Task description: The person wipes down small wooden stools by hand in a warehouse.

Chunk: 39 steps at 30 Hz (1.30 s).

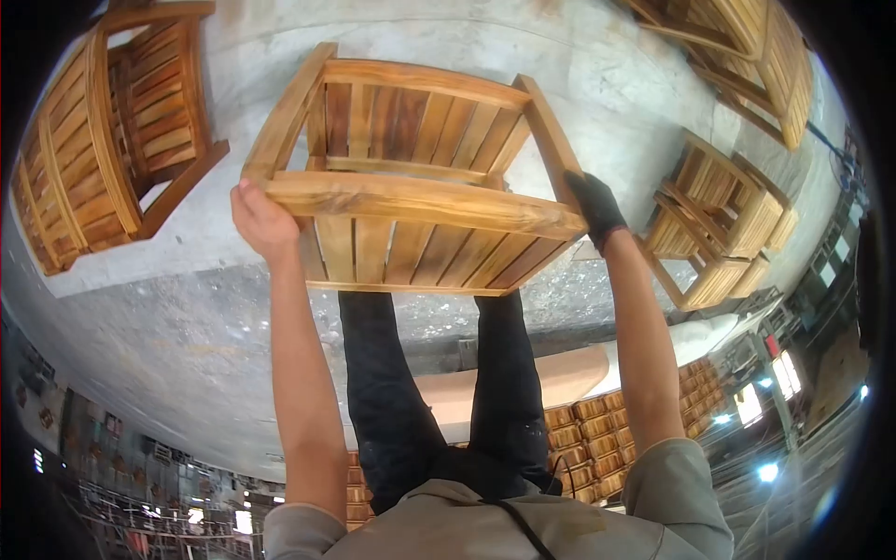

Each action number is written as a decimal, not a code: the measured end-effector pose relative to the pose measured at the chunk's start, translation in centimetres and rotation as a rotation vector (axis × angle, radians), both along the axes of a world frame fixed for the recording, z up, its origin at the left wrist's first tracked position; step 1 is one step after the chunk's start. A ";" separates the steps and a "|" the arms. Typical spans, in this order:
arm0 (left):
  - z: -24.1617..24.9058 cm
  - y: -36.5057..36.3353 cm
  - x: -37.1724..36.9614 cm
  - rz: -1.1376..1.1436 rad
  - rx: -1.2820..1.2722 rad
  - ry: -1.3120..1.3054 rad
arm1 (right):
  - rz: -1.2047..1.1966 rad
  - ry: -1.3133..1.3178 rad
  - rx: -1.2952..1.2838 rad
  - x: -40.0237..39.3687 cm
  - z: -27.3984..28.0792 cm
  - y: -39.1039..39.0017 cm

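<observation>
A slatted wooden armchair (420,203) fills the middle of the view, in front of my legs. My left hand (264,221), bare, is wrapped round the left end of its near top rail, where the armrest joins. At the opposite end, my right hand (597,210) in a dark glove grips the corner of the rail and the right armrest. The slats run below the rail and across the far part of the frame. Some fingers of both hands are hidden behind the wood.
Another slatted wooden chair (93,149) is at the left. More wooden furniture stands at the upper right (747,56), and stacked chairs (714,224) at the right. Rows of wooden pieces (607,439) lie behind my legs. The concrete floor (187,336) is stained.
</observation>
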State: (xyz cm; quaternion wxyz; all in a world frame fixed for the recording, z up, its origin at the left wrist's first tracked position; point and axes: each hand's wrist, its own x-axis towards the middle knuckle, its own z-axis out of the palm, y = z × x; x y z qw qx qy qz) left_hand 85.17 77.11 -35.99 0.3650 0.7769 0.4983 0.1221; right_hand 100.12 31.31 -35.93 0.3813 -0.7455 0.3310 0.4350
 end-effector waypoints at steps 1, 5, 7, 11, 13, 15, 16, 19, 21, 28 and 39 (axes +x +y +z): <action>-0.6 0.0 -0.2 -0.019 -0.004 -0.001 | 0.311 -0.050 -0.048 0.6 -1.3 -1.1; -1.9 0.9 -0.7 0.039 -0.126 -0.123 | 1.132 -0.555 -0.141 0.6 -4.3 -2.3; -1.9 0.8 -1.5 0.033 -0.163 -0.096 | 1.024 -0.216 -0.053 2.6 -2.4 0.4; -1.7 0.3 -3.1 0.303 -0.385 -0.201 | 1.184 -0.299 -0.053 4.4 -10.8 0.1; -1.9 0.3 -4.3 0.387 -0.403 -0.216 | 1.507 -0.343 -0.062 6.4 -15.6 0.5; -1.9 0.3 -5.6 0.379 -0.394 -0.218 | 1.622 -0.479 -0.069 8.0 -21.4 0.2; -2.0 0.4 -6.2 0.386 -0.383 -0.236 | 1.602 -0.619 -0.067 8.0 -25.5 -0.7; -2.6 1.1 -6.9 0.334 -0.330 -0.195 | 1.160 -0.370 -0.002 10.7 -33.5 -0.7; -2.0 0.7 -5.9 0.353 -0.291 -0.161 | 1.332 -0.153 -0.115 13.0 -26.1 3.5; -2.2 0.4 -5.8 0.328 -0.303 -0.205 | 1.576 -0.981 0.129 4.4 -16.6 -3.3; -2.7 -0.2 -9.2 0.374 -0.402 -0.362 | 1.337 -0.624 0.598 -5.3 5.5 17.4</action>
